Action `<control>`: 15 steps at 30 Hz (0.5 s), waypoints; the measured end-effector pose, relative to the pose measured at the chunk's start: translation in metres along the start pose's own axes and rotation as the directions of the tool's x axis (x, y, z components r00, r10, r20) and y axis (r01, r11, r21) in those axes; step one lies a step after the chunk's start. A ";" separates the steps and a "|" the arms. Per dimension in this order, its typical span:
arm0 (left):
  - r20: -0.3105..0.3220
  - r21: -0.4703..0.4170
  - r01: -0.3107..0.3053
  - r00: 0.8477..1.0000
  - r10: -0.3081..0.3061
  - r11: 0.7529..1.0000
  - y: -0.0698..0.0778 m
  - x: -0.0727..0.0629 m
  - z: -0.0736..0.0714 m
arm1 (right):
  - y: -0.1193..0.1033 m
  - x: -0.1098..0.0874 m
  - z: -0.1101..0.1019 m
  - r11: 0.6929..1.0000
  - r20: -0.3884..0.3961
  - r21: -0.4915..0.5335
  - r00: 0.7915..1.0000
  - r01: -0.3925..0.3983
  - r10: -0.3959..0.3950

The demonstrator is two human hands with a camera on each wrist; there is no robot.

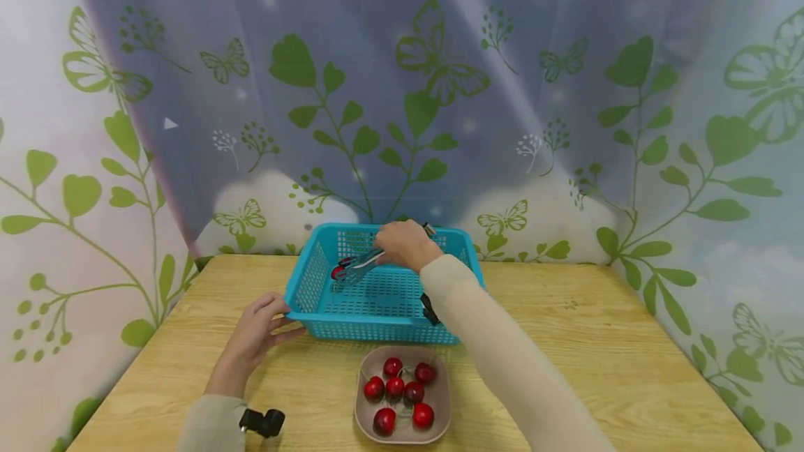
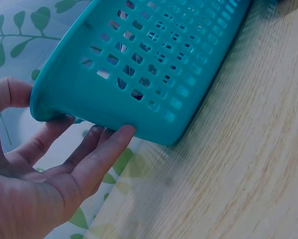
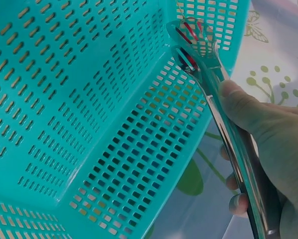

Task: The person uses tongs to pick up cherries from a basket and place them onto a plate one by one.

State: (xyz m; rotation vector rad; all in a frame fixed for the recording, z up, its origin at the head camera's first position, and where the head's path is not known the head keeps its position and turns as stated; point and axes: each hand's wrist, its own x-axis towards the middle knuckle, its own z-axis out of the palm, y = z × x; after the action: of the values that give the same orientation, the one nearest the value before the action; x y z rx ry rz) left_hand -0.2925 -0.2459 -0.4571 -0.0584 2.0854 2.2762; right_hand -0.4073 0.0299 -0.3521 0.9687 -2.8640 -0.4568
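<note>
A blue plastic basket [image 1: 383, 330] with perforated walls stands at the back of the table. My left hand [image 1: 254, 330] grips its rim at the left front corner, the fingers [image 2: 101, 157] against the outer side of the wall. Inside the basket, my right hand [image 1: 407, 244] holds metal tongs [image 3: 238, 154] by the handles, slanting down to the left. The heads of the tongs are around a red cherry [image 1: 338, 273] at the basket's left end, partly hidden behind the metal. Whether a second cherry lies there I cannot tell.
A pinkish square bowl [image 1: 359, 410] with several red cherries [image 1: 394, 388] stands in front of the basket, below the right forearm. The wooden table [image 1: 565, 340] meets a patterned curtain [image 1: 377, 89] right behind the basket.
</note>
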 end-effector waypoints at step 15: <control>0.011 0.002 -0.015 1.000 0.015 1.000 0.001 -0.001 0.000 | 0.003 -0.013 0.000 0.998 -0.015 0.053 1.000 -0.026 0.027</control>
State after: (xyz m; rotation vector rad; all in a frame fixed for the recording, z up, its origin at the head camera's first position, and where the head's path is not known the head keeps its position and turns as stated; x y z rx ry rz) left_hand -0.2917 -0.2457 -0.4564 -0.0305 2.0896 2.2772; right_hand -0.3990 0.0400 -0.3514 0.9360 -2.8849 -0.3718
